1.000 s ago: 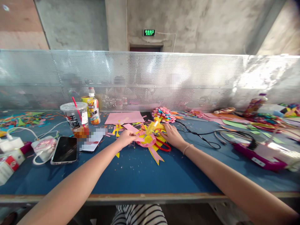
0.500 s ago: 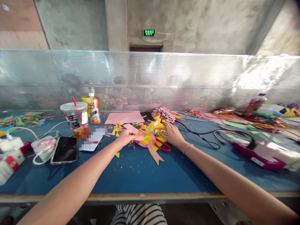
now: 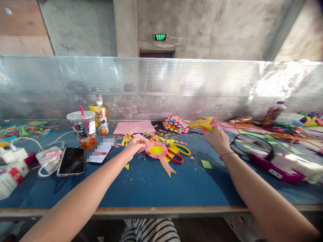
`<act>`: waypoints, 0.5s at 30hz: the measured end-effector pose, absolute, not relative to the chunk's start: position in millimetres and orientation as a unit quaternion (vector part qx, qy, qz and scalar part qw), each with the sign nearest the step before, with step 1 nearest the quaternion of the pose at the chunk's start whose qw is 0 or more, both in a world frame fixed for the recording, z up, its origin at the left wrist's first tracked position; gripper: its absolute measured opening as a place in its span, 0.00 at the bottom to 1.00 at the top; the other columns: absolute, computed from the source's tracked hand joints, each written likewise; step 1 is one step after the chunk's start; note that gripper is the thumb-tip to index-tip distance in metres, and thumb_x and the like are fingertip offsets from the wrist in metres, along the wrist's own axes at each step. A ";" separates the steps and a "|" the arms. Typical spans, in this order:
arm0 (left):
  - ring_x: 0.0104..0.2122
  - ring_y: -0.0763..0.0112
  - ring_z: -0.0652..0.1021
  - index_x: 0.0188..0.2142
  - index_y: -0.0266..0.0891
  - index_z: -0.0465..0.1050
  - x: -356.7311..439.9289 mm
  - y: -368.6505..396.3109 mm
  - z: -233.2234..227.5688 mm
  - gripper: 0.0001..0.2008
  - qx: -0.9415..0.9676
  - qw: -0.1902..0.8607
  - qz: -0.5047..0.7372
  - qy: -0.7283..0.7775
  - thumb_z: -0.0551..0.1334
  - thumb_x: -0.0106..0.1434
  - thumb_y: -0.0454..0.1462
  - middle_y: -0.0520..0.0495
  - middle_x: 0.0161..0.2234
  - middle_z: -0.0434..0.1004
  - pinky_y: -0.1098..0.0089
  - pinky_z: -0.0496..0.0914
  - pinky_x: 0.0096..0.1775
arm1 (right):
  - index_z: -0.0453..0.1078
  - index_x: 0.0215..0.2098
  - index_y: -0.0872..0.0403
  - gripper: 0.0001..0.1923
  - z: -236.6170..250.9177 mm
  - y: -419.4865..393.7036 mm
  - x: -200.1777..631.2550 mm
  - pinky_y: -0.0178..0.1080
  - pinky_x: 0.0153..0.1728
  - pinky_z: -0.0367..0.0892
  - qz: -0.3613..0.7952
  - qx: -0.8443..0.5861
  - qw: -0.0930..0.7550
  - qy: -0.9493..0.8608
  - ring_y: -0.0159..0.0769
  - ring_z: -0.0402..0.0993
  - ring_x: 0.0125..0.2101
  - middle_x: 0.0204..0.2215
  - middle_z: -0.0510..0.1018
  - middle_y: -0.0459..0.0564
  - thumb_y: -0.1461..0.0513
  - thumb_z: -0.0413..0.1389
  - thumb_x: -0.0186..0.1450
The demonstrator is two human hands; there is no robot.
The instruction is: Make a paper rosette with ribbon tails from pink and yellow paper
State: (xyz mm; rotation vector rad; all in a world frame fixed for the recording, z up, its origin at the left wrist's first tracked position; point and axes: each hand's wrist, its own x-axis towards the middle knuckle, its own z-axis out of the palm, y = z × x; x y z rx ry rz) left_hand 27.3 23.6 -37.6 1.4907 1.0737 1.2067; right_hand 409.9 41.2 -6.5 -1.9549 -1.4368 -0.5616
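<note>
A round paper rosette (image 3: 155, 150), pink around a yellow centre, lies on the blue table with pink and yellow ribbon tails (image 3: 167, 168) toward me. My left hand (image 3: 136, 148) pinches at its left edge, the fingertips partly hidden. My right hand (image 3: 217, 137) is wrapped round a yellow hot glue gun (image 3: 205, 123), held to the right of the rosette with its nozzle pointing left. Scissors with one red and one yellow handle (image 3: 187, 151) lie by the rosette's right side, their blades mostly covered by paper.
Behind the rosette are a pink sheet (image 3: 135, 127), yellow scraps and a multicoloured paper flower (image 3: 176, 124). On the left stand a drink cup (image 3: 82, 129), a bottle (image 3: 101, 118) and a phone (image 3: 71, 161). A purple power strip (image 3: 277, 169) and black cable (image 3: 236, 144) lie right.
My right hand has carried the glue gun from over the rosette to the right. The scissors' yellow handle and a green paper square now show. My left hand stays nearly in place.
</note>
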 end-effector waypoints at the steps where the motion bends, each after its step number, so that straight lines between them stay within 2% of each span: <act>1: 0.32 0.71 0.75 0.28 0.35 0.73 26.7 24.1 -38.3 0.07 0.599 0.455 0.495 0.435 0.62 0.46 0.30 0.48 0.30 0.77 0.69 0.67 0.40 | 0.60 0.47 0.62 0.31 -6.0 39.8 415.4 0.40 0.35 0.57 -0.197 -0.761 0.317 -0.531 0.46 0.68 0.40 0.40 0.71 0.64 0.45 0.47 0.58; 5: 0.30 0.73 0.75 0.27 0.34 0.71 24.7 25.7 -40.0 0.06 0.587 0.453 0.513 0.432 0.63 0.45 0.29 0.49 0.27 0.76 0.68 0.67 0.41 | 0.60 0.47 0.63 0.32 -6.0 38.7 432.8 0.40 0.33 0.55 -0.142 -0.796 0.325 -0.490 0.45 0.66 0.39 0.41 0.69 0.66 0.45 0.47 0.57; 9: 0.30 0.74 0.75 0.27 0.35 0.70 24.2 26.6 -40.3 0.09 0.582 0.456 0.520 0.428 0.64 0.44 0.27 0.49 0.27 0.75 0.68 0.68 0.40 | 0.62 0.44 0.62 0.31 -4.5 40.8 444.4 0.40 0.33 0.55 -0.120 -0.806 0.375 -0.443 0.44 0.65 0.37 0.38 0.70 0.65 0.44 0.47 0.57; 15: 0.29 0.74 0.74 0.27 0.35 0.71 24.2 25.7 -37.8 0.11 0.573 0.460 0.517 0.440 0.63 0.42 0.24 0.50 0.26 0.75 0.69 0.68 0.39 | 0.58 0.48 0.63 0.30 8.3 38.2 446.3 0.40 0.41 0.56 -0.232 -0.742 0.498 -0.383 0.44 0.62 0.44 0.44 0.67 0.64 0.50 0.53 0.56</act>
